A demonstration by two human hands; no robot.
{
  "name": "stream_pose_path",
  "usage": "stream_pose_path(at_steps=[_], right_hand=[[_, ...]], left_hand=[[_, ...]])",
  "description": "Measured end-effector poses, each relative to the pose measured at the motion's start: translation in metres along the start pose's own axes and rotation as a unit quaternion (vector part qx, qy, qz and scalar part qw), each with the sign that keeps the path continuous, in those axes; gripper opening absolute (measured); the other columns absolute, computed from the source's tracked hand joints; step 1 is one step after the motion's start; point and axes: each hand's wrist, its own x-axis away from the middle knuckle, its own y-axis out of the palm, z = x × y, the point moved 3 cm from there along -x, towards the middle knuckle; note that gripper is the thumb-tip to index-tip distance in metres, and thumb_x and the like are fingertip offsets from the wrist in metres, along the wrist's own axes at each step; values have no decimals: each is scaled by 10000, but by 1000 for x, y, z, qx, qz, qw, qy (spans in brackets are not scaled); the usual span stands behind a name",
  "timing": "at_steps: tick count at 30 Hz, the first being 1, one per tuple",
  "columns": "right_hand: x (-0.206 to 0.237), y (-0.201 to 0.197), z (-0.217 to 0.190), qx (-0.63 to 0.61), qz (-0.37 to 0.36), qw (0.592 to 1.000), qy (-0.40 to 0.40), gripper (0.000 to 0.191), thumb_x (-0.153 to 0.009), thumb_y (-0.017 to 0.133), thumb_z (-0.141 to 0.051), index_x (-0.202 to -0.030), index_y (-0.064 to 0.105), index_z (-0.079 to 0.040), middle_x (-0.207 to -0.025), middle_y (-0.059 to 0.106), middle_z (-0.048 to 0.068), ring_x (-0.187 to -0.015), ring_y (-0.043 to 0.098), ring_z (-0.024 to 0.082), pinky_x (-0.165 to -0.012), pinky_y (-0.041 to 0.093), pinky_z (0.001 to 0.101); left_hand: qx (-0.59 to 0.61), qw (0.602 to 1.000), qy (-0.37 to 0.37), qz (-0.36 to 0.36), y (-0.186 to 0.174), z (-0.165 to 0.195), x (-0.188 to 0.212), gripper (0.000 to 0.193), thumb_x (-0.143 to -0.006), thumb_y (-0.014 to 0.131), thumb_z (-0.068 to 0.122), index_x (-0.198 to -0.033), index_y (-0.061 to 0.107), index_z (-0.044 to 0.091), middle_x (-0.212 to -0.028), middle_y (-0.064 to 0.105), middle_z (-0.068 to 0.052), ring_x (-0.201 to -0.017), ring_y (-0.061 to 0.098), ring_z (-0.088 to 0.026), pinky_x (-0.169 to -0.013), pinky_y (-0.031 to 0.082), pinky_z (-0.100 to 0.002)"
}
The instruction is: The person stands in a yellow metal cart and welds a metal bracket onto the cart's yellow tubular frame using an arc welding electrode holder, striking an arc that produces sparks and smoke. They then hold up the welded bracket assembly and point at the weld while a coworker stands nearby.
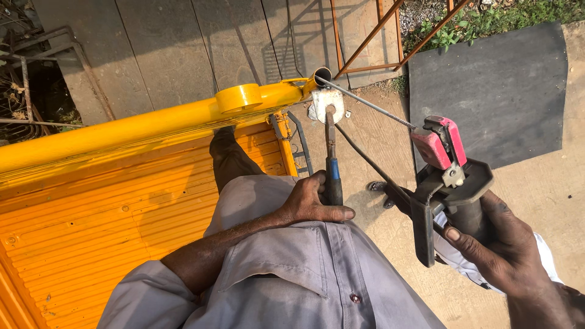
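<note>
Head view: my right hand is wrapped tight around the dark handle of a welding electrode holder, its red clamp pinching a thin welding rod whose far tip sits at the open end of the yellow pipe. My left hand is closed on the blue-gripped handle of pliers, and their nose bites a small grey metal plate, held up against that same pipe end. I judge the rod stiff but whippy along its length — best steered from the holder's handle, never the bare wire. The plate looks light and rigid, sharp-edged, so the plier grip suits it. Outward, the pipe tops a corrugated yellow panel; a black mat lies on the concrete ground — rusty frames behind.
</note>
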Motion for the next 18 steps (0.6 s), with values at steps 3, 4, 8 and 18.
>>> stream_pose_path(at_steps=[3, 4, 8, 18], right_hand=[[-1, 2, -1, -23, 13, 1000, -1, 688, -862, 687, -63, -1488, 453, 100, -1237, 671, 209, -1172, 648, 213, -964, 554, 354], [0, 2, -2, -44, 12, 999, -10, 666, -874, 687, -59, -1479, 463, 109, -1262, 658, 211, -1183, 638, 208, -984, 541, 353], [3, 2, 2, -129, 29, 991, 21, 704, -876, 694, -39, -1513, 435, 111, -1279, 646, 200, -1155, 644, 202, -987, 550, 367], [4, 0, 22, -155, 54, 985, 47, 712, -872, 676, 5, -1528, 422, 111, -1277, 653, 221, -1142, 661, 232, -958, 570, 389]], left_hand=[[1, 1000, -4, -6, 1, 0, 0, 720, -664, 889, 577, -1009, 591, 19, -832, 597, -32, -800, 651, -134, -687, 559, -278], [0, 1000, -4, -4, 1, 0, 0, 715, -667, 891, 578, -1005, 592, 23, -830, 589, -29, -795, 644, -132, -682, 554, -277], [15, 1000, 3, 1, 1, -2, 1, 706, -674, 890, 588, -997, 588, 38, -819, 572, -12, -781, 626, -117, -669, 541, -264], [-22, 1000, 5, 8, 1, -5, -1, 690, -663, 886, 610, -941, 595, 49, -785, 552, 2, -733, 595, -102, -622, 519, -265]])
